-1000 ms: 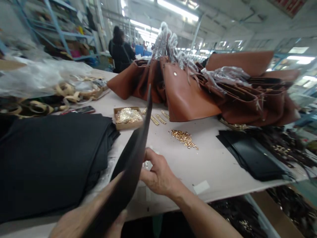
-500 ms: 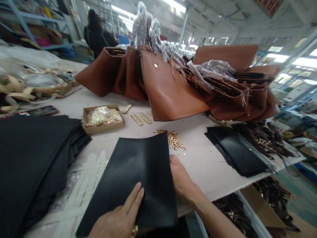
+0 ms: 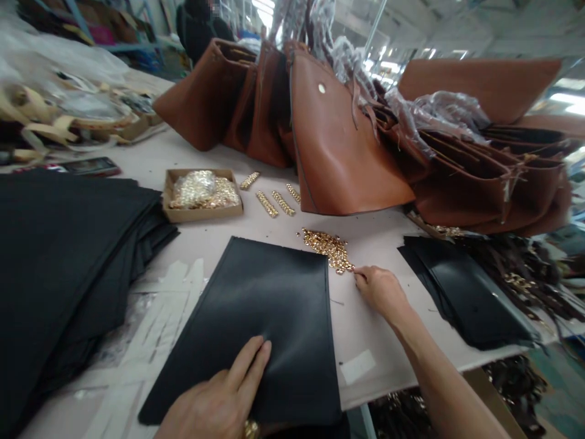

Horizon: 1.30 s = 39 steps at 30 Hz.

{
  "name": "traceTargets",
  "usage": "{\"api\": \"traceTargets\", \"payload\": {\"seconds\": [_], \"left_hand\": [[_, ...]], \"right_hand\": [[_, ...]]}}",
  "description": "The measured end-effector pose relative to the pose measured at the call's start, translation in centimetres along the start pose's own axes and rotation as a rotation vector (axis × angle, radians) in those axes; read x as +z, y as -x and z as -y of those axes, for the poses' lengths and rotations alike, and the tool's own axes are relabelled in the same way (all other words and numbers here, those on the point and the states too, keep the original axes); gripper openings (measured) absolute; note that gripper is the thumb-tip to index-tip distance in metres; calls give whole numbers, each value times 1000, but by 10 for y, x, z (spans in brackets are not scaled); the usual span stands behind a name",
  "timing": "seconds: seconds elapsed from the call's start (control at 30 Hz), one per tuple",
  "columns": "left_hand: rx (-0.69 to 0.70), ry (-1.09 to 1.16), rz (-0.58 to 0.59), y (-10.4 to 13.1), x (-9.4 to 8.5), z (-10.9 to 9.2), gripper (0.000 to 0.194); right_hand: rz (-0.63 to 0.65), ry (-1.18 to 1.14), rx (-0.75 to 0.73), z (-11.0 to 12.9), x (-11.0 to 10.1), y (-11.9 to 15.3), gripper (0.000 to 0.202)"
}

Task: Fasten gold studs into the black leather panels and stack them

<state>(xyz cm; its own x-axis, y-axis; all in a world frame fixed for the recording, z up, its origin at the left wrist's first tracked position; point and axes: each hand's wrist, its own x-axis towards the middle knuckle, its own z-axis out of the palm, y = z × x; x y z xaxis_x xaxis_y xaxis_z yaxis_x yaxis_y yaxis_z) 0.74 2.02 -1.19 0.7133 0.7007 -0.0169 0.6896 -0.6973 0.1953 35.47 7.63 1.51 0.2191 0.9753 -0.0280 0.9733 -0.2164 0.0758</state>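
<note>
A black leather panel [image 3: 269,292] lies flat on the table in front of me. My left hand [image 3: 219,390] rests on its lower part, with two fingers stretched out and pressing on the surface. Just beyond the panel's upper right corner is a loose pile of small gold metal pieces [image 3: 326,244]. At the near right edge of that pile, my right hand [image 3: 379,289] has its thumb and forefinger closed in a pinch. Whatever sits between those fingertips is too small to make out.
Black sheets [image 3: 68,262] are stacked at left. Behind stand a cardboard box [image 3: 203,213] of gold hardware, gold strips [image 3: 283,203] and brown leather bags [image 3: 347,146]. More black panels [image 3: 466,292] lie at right, beside dark straps [image 3: 498,262]. A person [image 3: 201,30] is in the background.
My right hand has moved from the panel's right edge up and right to the gold pile. The panel's raised upper edge now lies flatter. My left hand stays in place.
</note>
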Motion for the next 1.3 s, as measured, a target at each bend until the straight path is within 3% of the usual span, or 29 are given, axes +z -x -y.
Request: {"api": "traceTargets", "payload": {"seconds": [0.17, 0.33, 0.4, 0.47, 0.57, 0.63, 0.7, 0.8, 1.0, 1.3], "left_hand": [[6, 37, 156, -4, -20, -7, 73], [-23, 89, 206, -2, -27, -8, 67], [-26, 88, 191, -1, -27, -8, 66], [-19, 74, 165, 0, -25, -9, 65], [0, 57, 96, 3, -18, -9, 63], [15, 56, 40, 5, -13, -9, 61], [34, 51, -8, 8, -9, -8, 60], [58, 39, -60, 11, -8, -6, 57], [79, 33, -137, 12, -7, -4, 49], [81, 101, -147, 10, -6, -2, 45]], "right_hand": [[13, 201, 15, 14, -3, 0, 28], [-35, 253, 22, 9, -6, 1, 29], [-78, 89, 6, 10, -8, 7, 27], [-75, -251, -17, 22, -11, 20, 25], [105, -773, -84, 64, -16, 47, 28], [201, -867, -206, 96, -19, 63, 24], [216, -819, -345, 121, -20, 71, 16], [226, -733, -455, 138, -19, 71, 13], [293, -663, -436, 142, -18, 61, 11], [378, -675, -509, 143, -24, 53, 13]]}}
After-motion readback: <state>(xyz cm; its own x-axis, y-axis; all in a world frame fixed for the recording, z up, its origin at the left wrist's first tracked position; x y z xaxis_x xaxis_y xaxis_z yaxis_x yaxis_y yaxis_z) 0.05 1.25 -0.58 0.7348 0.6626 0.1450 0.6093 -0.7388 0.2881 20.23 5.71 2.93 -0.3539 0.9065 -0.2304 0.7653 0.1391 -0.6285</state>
